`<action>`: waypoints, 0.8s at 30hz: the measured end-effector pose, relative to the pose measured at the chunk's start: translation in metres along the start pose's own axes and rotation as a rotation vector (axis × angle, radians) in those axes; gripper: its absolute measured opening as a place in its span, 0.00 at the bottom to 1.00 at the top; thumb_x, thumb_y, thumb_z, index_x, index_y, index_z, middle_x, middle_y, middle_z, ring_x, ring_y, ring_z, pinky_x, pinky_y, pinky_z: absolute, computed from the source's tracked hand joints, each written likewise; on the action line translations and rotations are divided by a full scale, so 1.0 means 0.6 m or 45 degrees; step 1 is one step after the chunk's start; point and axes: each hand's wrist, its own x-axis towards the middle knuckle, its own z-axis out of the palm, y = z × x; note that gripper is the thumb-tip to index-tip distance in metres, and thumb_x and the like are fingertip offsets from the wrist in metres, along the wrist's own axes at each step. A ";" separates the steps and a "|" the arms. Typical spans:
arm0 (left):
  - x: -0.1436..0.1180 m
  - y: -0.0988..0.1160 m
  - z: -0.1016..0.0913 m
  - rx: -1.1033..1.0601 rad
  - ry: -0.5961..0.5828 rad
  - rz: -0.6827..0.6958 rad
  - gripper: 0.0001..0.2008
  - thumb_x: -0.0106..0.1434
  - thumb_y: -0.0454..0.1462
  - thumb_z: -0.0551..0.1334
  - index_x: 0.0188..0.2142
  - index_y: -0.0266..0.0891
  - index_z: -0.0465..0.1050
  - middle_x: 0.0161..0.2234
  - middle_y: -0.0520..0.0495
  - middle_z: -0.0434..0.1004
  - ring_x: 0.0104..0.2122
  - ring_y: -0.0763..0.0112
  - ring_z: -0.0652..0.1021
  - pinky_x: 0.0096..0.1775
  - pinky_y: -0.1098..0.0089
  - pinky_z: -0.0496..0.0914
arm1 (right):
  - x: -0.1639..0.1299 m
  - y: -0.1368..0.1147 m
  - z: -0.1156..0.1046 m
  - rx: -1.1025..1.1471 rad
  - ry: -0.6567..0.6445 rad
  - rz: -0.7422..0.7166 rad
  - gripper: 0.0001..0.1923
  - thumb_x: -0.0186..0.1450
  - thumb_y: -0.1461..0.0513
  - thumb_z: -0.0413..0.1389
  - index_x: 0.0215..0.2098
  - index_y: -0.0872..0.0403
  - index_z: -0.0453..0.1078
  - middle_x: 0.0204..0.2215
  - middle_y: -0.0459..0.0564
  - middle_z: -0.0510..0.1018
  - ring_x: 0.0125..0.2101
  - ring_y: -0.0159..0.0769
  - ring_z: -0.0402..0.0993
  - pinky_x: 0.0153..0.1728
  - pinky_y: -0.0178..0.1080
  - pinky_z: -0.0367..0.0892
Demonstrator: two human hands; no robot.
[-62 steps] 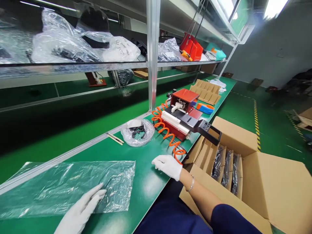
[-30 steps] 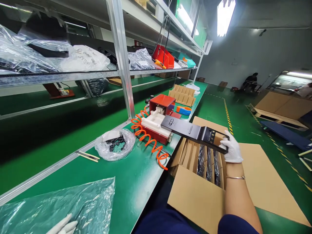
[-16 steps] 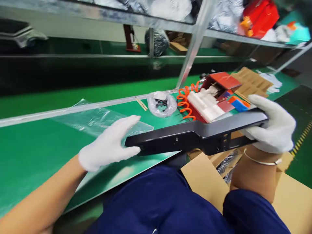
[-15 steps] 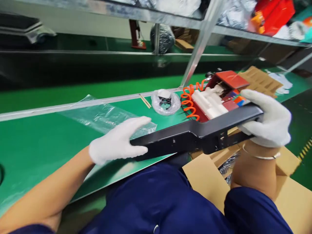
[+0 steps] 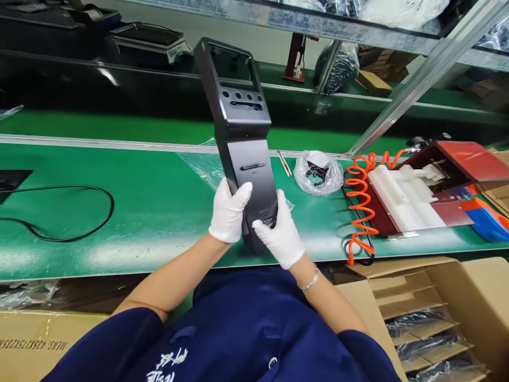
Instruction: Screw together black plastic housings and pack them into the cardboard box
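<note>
Black moulded plastic, the long panel (image 5: 242,138) is standing nearly upright above the green counter (image 5: 131,212), and I am gripping its narrow lower end with both gloved hands: left hand (image 5: 229,212) closed around the left edge, right hand (image 5: 281,237) closed around the right. I am judging it stiff, light for its length, top-heavy and smooth, so I am holding by the edges. Its small embossed mark is unreadable; the carton (image 5: 27,339) print reads mirrored, roughly "MEAS."
</note>
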 end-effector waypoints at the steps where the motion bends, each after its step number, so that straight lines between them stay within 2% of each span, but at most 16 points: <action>1: -0.003 -0.003 0.002 -0.037 0.043 0.025 0.27 0.50 0.53 0.78 0.41 0.41 0.76 0.41 0.45 0.85 0.38 0.61 0.83 0.45 0.61 0.80 | -0.003 0.001 0.019 -0.035 -0.006 0.027 0.57 0.65 0.34 0.55 0.77 0.64 0.47 0.69 0.70 0.64 0.71 0.56 0.63 0.69 0.58 0.68; 4: -0.012 -0.010 0.006 -0.132 0.096 0.027 0.24 0.52 0.50 0.78 0.43 0.43 0.76 0.42 0.47 0.84 0.39 0.61 0.84 0.47 0.60 0.81 | 0.001 0.008 0.031 -0.108 0.007 -0.017 0.54 0.70 0.38 0.49 0.77 0.67 0.44 0.69 0.72 0.64 0.73 0.54 0.59 0.73 0.57 0.61; 7: -0.016 -0.015 0.006 -0.141 0.125 -0.007 0.23 0.52 0.49 0.77 0.42 0.42 0.75 0.41 0.48 0.84 0.37 0.63 0.83 0.45 0.61 0.81 | 0.008 0.018 0.015 -0.145 0.038 -0.085 0.47 0.73 0.41 0.42 0.76 0.67 0.49 0.67 0.71 0.68 0.71 0.51 0.62 0.74 0.56 0.60; 9: -0.013 -0.018 0.004 -0.110 0.121 -0.027 0.23 0.52 0.50 0.77 0.41 0.42 0.75 0.40 0.48 0.84 0.37 0.64 0.83 0.45 0.62 0.80 | 0.009 0.020 0.004 -0.118 0.082 -0.083 0.45 0.73 0.41 0.41 0.74 0.66 0.54 0.65 0.70 0.70 0.69 0.51 0.65 0.74 0.56 0.61; 12: 0.000 -0.021 0.002 -0.068 0.060 -0.023 0.24 0.55 0.51 0.75 0.43 0.41 0.74 0.43 0.46 0.83 0.39 0.62 0.83 0.47 0.60 0.80 | 0.011 0.011 -0.010 0.146 0.073 -0.029 0.42 0.73 0.40 0.45 0.72 0.60 0.60 0.68 0.63 0.69 0.70 0.46 0.66 0.74 0.52 0.62; 14: 0.008 -0.021 0.002 0.032 -0.041 0.040 0.25 0.61 0.56 0.70 0.46 0.41 0.74 0.47 0.42 0.83 0.44 0.59 0.83 0.52 0.58 0.78 | 0.016 0.002 -0.018 0.412 0.081 0.035 0.38 0.72 0.41 0.48 0.70 0.55 0.62 0.69 0.57 0.69 0.68 0.43 0.68 0.73 0.49 0.65; 16: 0.010 -0.024 0.005 0.240 -0.207 0.166 0.31 0.65 0.61 0.64 0.54 0.40 0.72 0.56 0.36 0.80 0.54 0.54 0.80 0.60 0.54 0.74 | 0.024 -0.005 -0.021 0.564 0.196 0.062 0.38 0.70 0.41 0.53 0.70 0.53 0.62 0.69 0.56 0.68 0.67 0.42 0.70 0.71 0.49 0.68; 19: 0.000 -0.033 0.015 0.587 -0.398 0.263 0.46 0.61 0.63 0.65 0.68 0.36 0.61 0.67 0.28 0.69 0.65 0.47 0.73 0.67 0.49 0.66 | 0.035 -0.008 -0.018 0.467 0.470 -0.009 0.41 0.68 0.42 0.57 0.72 0.53 0.60 0.71 0.57 0.65 0.69 0.43 0.67 0.71 0.51 0.67; 21: -0.010 -0.042 0.022 0.723 -0.413 0.218 0.53 0.59 0.62 0.68 0.72 0.35 0.53 0.69 0.25 0.65 0.66 0.44 0.72 0.67 0.47 0.66 | 0.038 -0.004 -0.014 0.337 0.589 -0.052 0.39 0.71 0.43 0.54 0.73 0.52 0.58 0.71 0.57 0.64 0.71 0.43 0.64 0.72 0.53 0.65; 24: -0.018 -0.052 0.027 0.830 -0.410 0.240 0.53 0.62 0.60 0.66 0.74 0.33 0.48 0.71 0.24 0.62 0.68 0.43 0.71 0.66 0.47 0.67 | 0.036 0.006 -0.010 0.216 0.640 -0.079 0.38 0.74 0.45 0.50 0.76 0.50 0.52 0.71 0.58 0.64 0.72 0.44 0.62 0.72 0.56 0.63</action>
